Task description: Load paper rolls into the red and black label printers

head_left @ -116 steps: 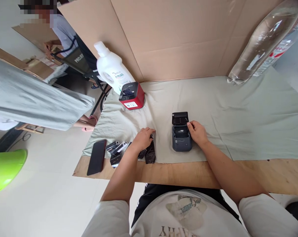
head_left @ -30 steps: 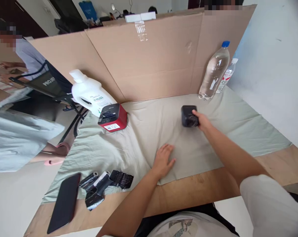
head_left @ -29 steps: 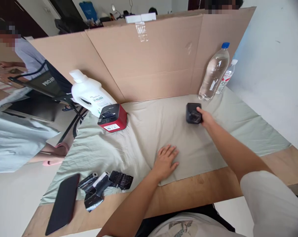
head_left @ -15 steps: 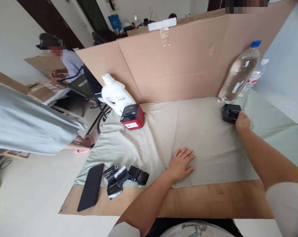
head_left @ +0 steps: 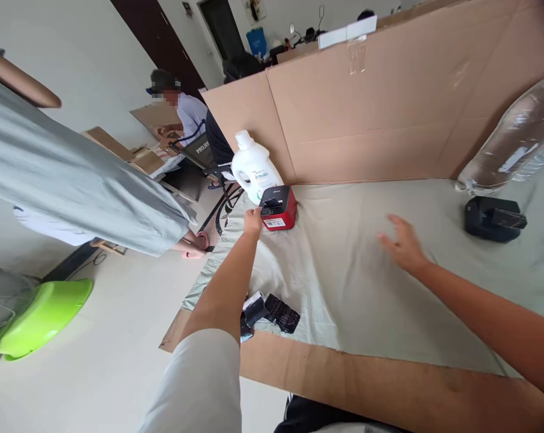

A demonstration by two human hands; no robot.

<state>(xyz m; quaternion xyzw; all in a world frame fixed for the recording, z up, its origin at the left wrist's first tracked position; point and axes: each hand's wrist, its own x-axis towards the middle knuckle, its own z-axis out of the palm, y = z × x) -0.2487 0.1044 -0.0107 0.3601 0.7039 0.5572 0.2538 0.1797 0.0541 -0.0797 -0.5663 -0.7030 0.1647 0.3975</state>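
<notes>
My left hand [head_left: 252, 220] reaches far out and touches the left side of a small red and black printer [head_left: 278, 207] at the back left of the cloth. My right hand [head_left: 402, 245] hovers open above the middle of the grey-green cloth [head_left: 344, 270], holding nothing. A small black printer [head_left: 492, 218] lies at the right, apart from both hands, beside a clear water bottle [head_left: 515, 147]. Several black-wrapped paper rolls [head_left: 272, 311] lie near the front edge, partly behind my left arm.
A white detergent jug [head_left: 253, 171] stands behind the red printer. A cardboard wall [head_left: 389, 114] closes the back. The wooden table edge [head_left: 344, 373] runs along the front. A person in grey stands at the left, another sits farther back; a green basin [head_left: 41, 316] sits on the floor.
My right hand let go of the black printer beside the bottle and drew back to the cloth's middle. My left hand lifted off the cloth and reached to the red printer.
</notes>
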